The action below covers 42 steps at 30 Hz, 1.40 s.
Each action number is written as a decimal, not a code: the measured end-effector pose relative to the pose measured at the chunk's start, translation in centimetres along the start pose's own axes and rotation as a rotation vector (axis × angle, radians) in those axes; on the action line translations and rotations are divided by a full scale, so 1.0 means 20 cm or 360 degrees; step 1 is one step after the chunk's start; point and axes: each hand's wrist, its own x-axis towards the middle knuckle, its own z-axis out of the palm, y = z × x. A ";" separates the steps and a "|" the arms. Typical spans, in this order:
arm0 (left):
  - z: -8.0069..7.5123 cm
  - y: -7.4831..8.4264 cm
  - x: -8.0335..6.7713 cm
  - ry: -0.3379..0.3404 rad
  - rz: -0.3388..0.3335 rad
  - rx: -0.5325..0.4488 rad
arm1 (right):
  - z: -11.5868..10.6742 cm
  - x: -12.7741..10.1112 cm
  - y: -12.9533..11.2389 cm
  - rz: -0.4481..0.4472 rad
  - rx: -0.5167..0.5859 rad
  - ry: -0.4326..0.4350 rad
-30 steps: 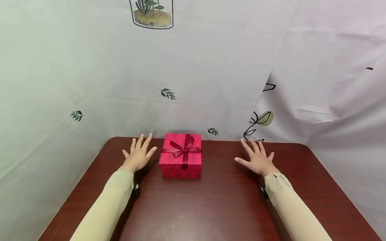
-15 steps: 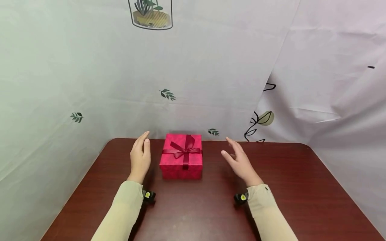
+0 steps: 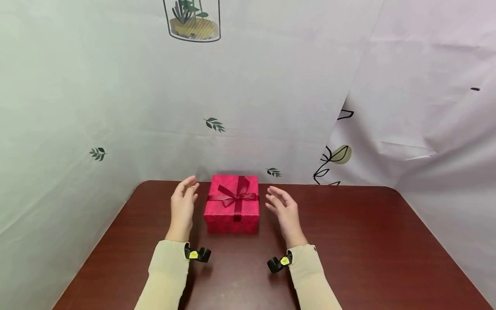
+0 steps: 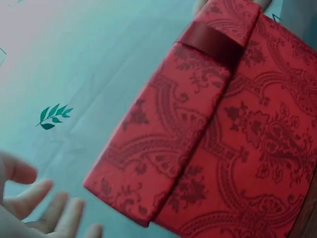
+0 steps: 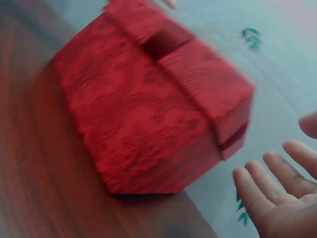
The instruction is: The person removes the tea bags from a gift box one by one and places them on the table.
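Note:
A red patterned gift box (image 3: 232,224) with a dark red ribbon bow (image 3: 236,196) on its lid stands on the brown table, toward the back edge. My left hand (image 3: 183,211) is raised to the left of the box, its fingers loosely bent and holding nothing. On the other side my right hand (image 3: 286,213) hovers beside the box, fingers also loosely bent, with a gap between fingertips and box. The left wrist view shows the lid (image 4: 168,114) overlapping the box body (image 4: 257,148). In the right wrist view the fingers (image 5: 267,183) extend near the lid's corner.
The dark brown tabletop (image 3: 368,241) has rounded back corners. A white cloth (image 3: 271,86) printed with leaves and a plant jar hangs behind and along both sides. A black wrist camera (image 3: 199,255) sits at the left cuff, another black camera (image 3: 278,262) at the right.
Both hands, at first spread flat with palms down on either side, have turned inward and moved closer to the box. Their fingers have relaxed into a bend. The box stays in place.

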 end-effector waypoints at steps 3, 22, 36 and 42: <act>0.01 -0.02 -0.01 -0.0155 -0.0075 0.0097 | 0.00 -0.02 0.03 0.0018 -0.0086 -0.0061; 0.00 -0.11 -0.04 -0.0564 -0.0214 0.0358 | -0.02 -0.05 0.06 0.0309 -0.0308 -0.0567; -0.10 -0.14 0.02 -0.0890 -0.0163 0.0411 | -0.05 -0.04 0.06 0.0208 -0.0409 -0.0567; -0.10 -0.13 0.02 -0.0870 -0.0175 0.0395 | -0.06 -0.03 0.06 0.0212 -0.0423 -0.0546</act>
